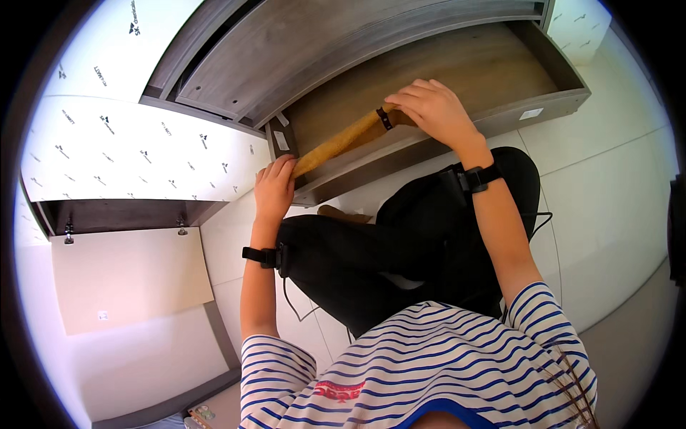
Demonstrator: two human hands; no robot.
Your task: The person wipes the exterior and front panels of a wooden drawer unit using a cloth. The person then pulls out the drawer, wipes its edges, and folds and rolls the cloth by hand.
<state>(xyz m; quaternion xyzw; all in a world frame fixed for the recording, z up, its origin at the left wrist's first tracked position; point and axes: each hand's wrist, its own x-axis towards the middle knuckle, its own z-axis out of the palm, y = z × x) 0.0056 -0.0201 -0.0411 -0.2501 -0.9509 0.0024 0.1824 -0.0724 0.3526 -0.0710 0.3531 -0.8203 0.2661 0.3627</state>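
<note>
A yellow-brown cloth (343,140) is stretched between my two hands over the near side of an open wooden drawer (429,80). My left hand (275,185) grips its lower left end by the drawer's left front corner. At the upper right end, my right hand (434,110) pinches the cloth with thumb and fingers. A dark band with small light marks (384,118) crosses the cloth just beside my right fingers. The cloth's far face and whatever lies behind it are hidden from me.
Above the drawer stands a grey wood cabinet front (300,48). White panels printed with writing (144,145) are at left, over an open cupboard with a hinged beige door (134,279). My bent knees (343,252) are close to the drawer front, on a pale tiled floor (600,161).
</note>
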